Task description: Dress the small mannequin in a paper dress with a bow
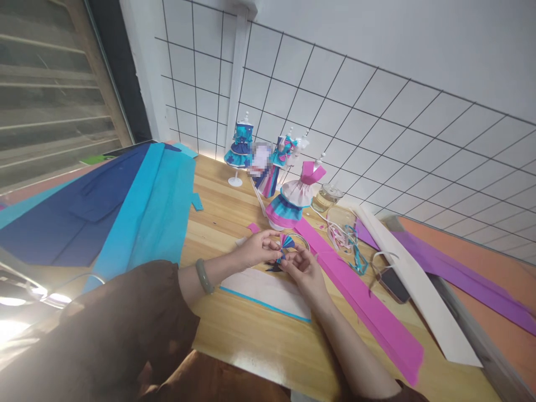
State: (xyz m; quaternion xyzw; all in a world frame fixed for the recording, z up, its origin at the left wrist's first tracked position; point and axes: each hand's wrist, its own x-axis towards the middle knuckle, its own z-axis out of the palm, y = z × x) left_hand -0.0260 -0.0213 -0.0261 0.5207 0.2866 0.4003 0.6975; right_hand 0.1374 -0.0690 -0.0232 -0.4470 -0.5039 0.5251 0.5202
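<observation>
Between my two hands is a small pleated paper bow (287, 241) in pink, blue and dark navy. My left hand (260, 247) pinches its left side, thumb and forefinger closed. The fingers of my right hand (305, 271) are closed on its lower right part. Below the hands, a pale paper strip (263, 293) with a blue edge lies on the wooden table (234, 340). Behind the bow shows a ring-shaped item, partly hidden by my fingers. A dark object under the hands is too covered to make out.
Several small dress forms in paper dresses (293, 198) stand at the back. Blue crepe paper (138, 206) covers the left side. Pink (364, 301), white (419, 285) and purple strips (460, 273) lie right, near a phone (393, 285), paper scraps (347, 240) and a glass jar (327, 196).
</observation>
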